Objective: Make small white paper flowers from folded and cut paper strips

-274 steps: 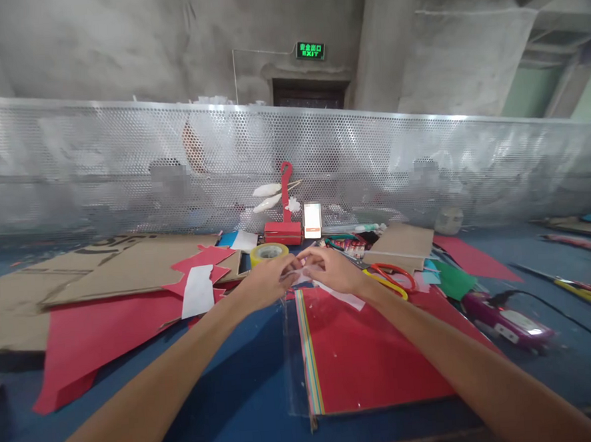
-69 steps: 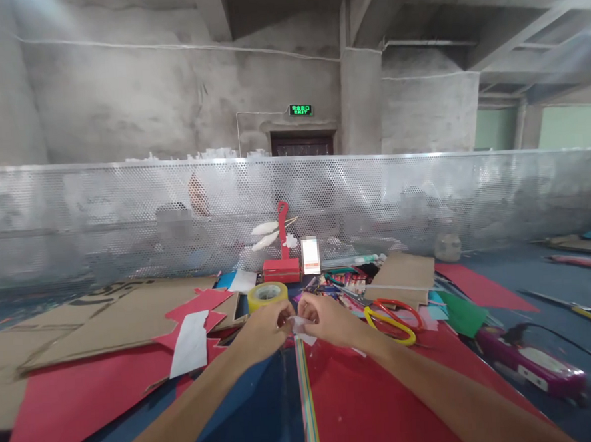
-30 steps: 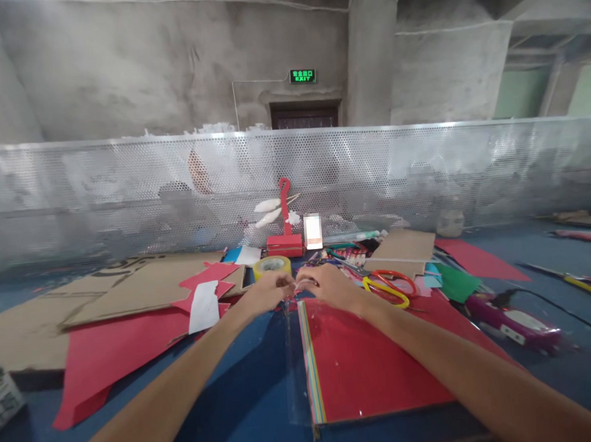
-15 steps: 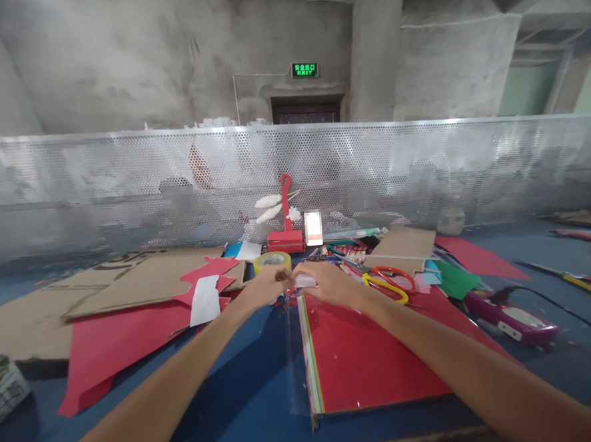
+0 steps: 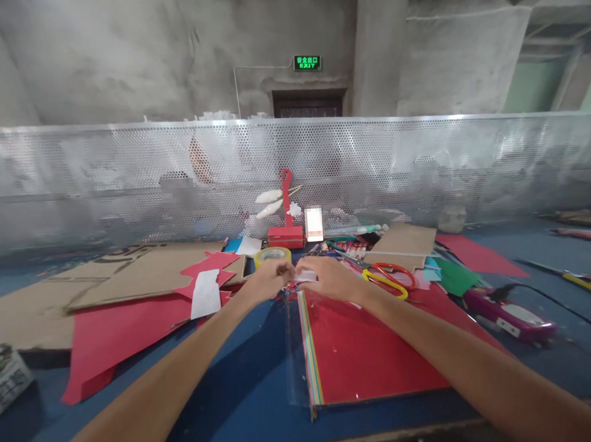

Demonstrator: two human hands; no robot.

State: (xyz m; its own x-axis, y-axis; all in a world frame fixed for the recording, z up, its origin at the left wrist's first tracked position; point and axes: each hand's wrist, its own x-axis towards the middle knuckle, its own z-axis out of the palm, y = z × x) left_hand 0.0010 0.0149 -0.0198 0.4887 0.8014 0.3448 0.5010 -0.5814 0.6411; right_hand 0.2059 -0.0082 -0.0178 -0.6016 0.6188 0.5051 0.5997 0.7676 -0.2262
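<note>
Both my hands meet over the middle of the table, fingertips almost touching. My right hand (image 5: 332, 277) is closed, its fingers curled round a small whitish, shiny piece (image 5: 307, 275) of a kind I cannot make out. The fingers of my left hand (image 5: 269, 281) are pinched together just beside it; what they hold, if anything, is hidden. Right behind my left hand lies a yellow tape roll (image 5: 272, 254). Below my right hand is a stack of coloured paper (image 5: 378, 349) in a clear sleeve, red sheet on top. Scissors (image 5: 387, 282) with red and yellow handles lie by my right wrist.
Cardboard sheets (image 5: 133, 277) and cut red paper (image 5: 127, 338) cover the left side. A red paper model with a handle (image 5: 285, 236) stands before the perforated metal screen (image 5: 221, 152). To the right lie a purple glue gun-like device (image 5: 511, 314) with a black cable and green paper (image 5: 454, 278).
Both hands stay close together at nearly the same spot, with only slight finger movement. The whole view has shifted a little; the objects on the table lie as before.
</note>
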